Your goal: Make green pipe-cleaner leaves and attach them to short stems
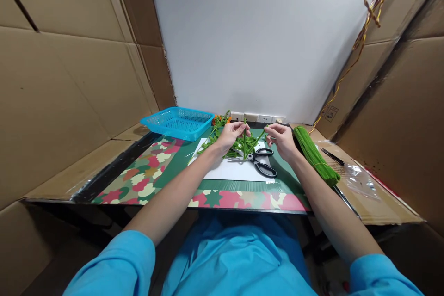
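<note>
- Two bare forearms in blue sleeves reach forward over a patterned table mat (138,180).
- A white sheet (239,170) lies on the mat, with black-handled scissors (259,161) resting on it, just under the hands.
- The left hand (231,135) has its fingers closed around green pipe cleaners (245,141), held upright above the sheet.
- The right hand (281,138) pinches the end of one slanting green stem, fingers curled in.
- A thick bundle of green pipe cleaners (315,155) lies beside the right wrist.
- Farther back sit a blue basket (178,122) and small orange flowers (218,120) near the white wall.
</note>
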`<state>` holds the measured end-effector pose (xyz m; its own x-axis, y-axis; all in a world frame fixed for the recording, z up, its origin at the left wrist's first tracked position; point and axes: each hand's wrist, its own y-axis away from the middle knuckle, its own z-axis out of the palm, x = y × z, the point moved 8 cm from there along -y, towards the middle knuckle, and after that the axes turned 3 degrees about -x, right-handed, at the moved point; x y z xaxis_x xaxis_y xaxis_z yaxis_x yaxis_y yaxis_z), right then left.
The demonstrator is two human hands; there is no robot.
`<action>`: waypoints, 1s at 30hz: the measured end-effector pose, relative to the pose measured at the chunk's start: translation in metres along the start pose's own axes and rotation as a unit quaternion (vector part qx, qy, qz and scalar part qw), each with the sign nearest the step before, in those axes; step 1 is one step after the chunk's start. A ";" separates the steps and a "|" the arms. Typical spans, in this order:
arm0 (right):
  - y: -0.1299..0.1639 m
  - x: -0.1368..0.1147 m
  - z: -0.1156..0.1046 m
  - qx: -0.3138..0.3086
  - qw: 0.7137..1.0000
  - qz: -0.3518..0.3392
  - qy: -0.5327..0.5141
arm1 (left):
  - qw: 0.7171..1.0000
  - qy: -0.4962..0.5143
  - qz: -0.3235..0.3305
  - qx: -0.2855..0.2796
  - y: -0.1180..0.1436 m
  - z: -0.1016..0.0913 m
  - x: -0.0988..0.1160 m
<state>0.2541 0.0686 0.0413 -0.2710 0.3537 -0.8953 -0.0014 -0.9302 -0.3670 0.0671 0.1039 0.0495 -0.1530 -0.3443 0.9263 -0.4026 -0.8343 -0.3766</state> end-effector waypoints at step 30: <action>0.004 0.016 -0.069 0.354 0.927 -0.042 -0.119 | 0.905 0.346 -0.024 0.245 0.004 -0.051 -0.010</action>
<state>0.3166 0.0773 0.0080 -0.4459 0.4742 -0.7592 -0.6404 -0.7616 -0.0995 0.0214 0.1259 0.0397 -0.7427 -0.0912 0.6633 -0.0017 -0.9904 -0.1381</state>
